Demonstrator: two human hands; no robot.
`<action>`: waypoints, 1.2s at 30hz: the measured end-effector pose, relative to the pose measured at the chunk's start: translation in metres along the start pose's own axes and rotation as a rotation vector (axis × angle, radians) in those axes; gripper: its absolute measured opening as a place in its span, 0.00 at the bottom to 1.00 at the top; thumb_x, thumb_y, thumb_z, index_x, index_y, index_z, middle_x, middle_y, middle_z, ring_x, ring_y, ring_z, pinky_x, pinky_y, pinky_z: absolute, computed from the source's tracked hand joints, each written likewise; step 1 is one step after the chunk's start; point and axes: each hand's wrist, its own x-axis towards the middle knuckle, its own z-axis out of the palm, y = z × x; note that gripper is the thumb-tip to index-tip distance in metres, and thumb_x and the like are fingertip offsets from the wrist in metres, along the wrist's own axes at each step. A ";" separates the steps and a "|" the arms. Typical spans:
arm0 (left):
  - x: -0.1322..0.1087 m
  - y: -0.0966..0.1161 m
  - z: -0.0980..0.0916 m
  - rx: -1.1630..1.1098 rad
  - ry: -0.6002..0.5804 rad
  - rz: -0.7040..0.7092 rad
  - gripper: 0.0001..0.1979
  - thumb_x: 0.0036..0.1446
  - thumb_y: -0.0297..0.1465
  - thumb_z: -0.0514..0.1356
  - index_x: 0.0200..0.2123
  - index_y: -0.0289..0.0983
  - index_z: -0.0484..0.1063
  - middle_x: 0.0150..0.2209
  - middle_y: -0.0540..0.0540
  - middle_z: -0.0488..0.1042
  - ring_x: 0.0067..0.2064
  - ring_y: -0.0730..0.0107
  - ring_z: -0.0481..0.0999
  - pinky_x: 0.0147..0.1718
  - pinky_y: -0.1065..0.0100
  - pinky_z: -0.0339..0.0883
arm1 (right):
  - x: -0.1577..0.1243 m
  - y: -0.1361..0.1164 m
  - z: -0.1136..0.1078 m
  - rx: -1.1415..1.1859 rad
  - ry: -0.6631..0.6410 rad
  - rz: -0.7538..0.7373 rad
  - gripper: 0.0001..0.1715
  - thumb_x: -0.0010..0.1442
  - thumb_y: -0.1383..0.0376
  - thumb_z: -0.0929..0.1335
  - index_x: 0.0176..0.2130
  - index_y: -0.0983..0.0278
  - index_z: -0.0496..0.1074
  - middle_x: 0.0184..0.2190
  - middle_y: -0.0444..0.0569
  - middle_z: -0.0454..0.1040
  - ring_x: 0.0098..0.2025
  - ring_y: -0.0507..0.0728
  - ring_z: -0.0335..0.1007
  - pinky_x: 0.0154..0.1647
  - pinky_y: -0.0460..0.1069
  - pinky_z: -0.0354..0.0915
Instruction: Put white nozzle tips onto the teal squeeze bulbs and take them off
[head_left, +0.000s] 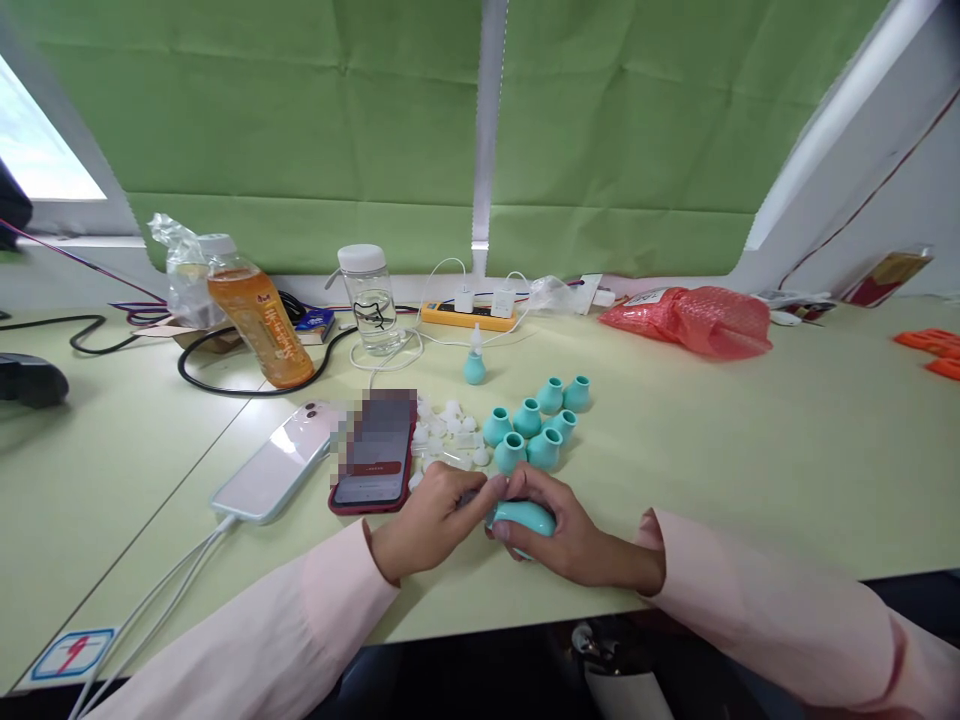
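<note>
So both hands are down near the front edge of the table point(750, 470), meeting over one teal bulb point(526, 517) that lies on its side between them. The right hand point(574, 540) has it cupped from the right and from behind, fingers curled over the top and thumb tucked under the near side, so that's a proper closed grip. The left hand point(435, 515) comes in from the other side with its fingers bunched tight and the tips pressed on the bulb's left end. I honestly can't tell if there's some tiny part pinched in there too, since the fingers cover that spot. Both wrists rest on the tabletop, pink sleeves trailing back to the edge. Just beyond the hands there's a cluster of spare bulbs point(537, 425) standing upright with their open necks up, and to the left of those a scatter of white plastic bits point(450, 430). One tipped bulb point(474, 364) with a white nozzle stands alone further back. Left of the left hand a red-cased phone point(375, 460) lies flat, with a pale phone point(274, 465) beside it on a cable. A tea bottle point(259, 320), water bottle point(371, 300), power strip point(469, 316) and red bag point(690, 320) sit along the back.
</note>
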 end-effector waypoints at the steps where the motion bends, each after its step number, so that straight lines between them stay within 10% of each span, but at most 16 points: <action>1: 0.000 0.000 0.001 -0.099 -0.022 -0.030 0.23 0.57 0.37 0.44 0.13 0.34 0.60 0.13 0.53 0.58 0.17 0.81 0.54 0.18 0.74 0.49 | 0.001 -0.002 -0.001 0.050 -0.021 0.008 0.13 0.51 0.63 0.66 0.28 0.63 0.54 0.22 0.40 0.62 0.19 0.45 0.58 0.18 0.42 0.58; 11: 0.002 -0.001 0.004 -0.713 -0.157 -0.250 0.26 0.57 0.42 0.39 0.12 0.35 0.54 0.10 0.52 0.56 0.13 0.81 0.50 0.13 0.73 0.44 | 0.006 -0.015 -0.012 0.206 -0.230 -0.011 0.10 0.50 0.64 0.66 0.30 0.65 0.59 0.25 0.46 0.70 0.17 0.45 0.59 0.17 0.43 0.57; 15: 0.001 -0.007 -0.002 -0.207 0.069 -0.115 0.25 0.58 0.40 0.39 0.14 0.35 0.55 0.13 0.52 0.55 0.16 0.78 0.55 0.17 0.73 0.49 | 0.008 -0.029 -0.032 0.135 -0.143 -0.147 0.11 0.51 0.63 0.66 0.35 0.64 0.61 0.27 0.47 0.71 0.17 0.47 0.61 0.17 0.45 0.58; 19: 0.002 -0.015 -0.001 0.522 0.048 0.116 0.21 0.56 0.42 0.44 0.22 0.34 0.64 0.20 0.47 0.66 0.24 0.70 0.65 0.21 0.70 0.54 | 0.017 -0.050 -0.072 -0.093 0.255 -0.355 0.13 0.49 0.60 0.67 0.37 0.62 0.65 0.29 0.47 0.70 0.25 0.52 0.66 0.25 0.50 0.63; 22: 0.004 -0.018 0.003 0.713 -0.038 0.102 0.16 0.55 0.40 0.48 0.31 0.34 0.66 0.26 0.45 0.70 0.30 0.65 0.68 0.22 0.69 0.58 | 0.025 -0.051 -0.114 -0.375 0.534 -0.508 0.10 0.46 0.63 0.68 0.33 0.62 0.68 0.31 0.47 0.71 0.34 0.56 0.68 0.34 0.51 0.63; 26: 0.006 -0.022 0.004 0.759 -0.078 0.117 0.11 0.56 0.35 0.49 0.38 0.36 0.64 0.33 0.46 0.68 0.36 0.64 0.68 0.28 0.68 0.62 | 0.031 -0.029 -0.163 -0.808 0.759 -0.341 0.08 0.43 0.65 0.69 0.29 0.63 0.69 0.31 0.48 0.73 0.36 0.57 0.67 0.37 0.53 0.61; 36: 0.006 -0.024 0.010 0.926 -0.010 0.153 0.14 0.57 0.35 0.45 0.44 0.36 0.60 0.38 0.40 0.63 0.38 0.61 0.63 0.31 0.63 0.61 | 0.034 0.002 -0.203 -1.041 0.592 0.095 0.09 0.39 0.62 0.68 0.21 0.65 0.67 0.22 0.47 0.71 0.25 0.54 0.68 0.26 0.48 0.64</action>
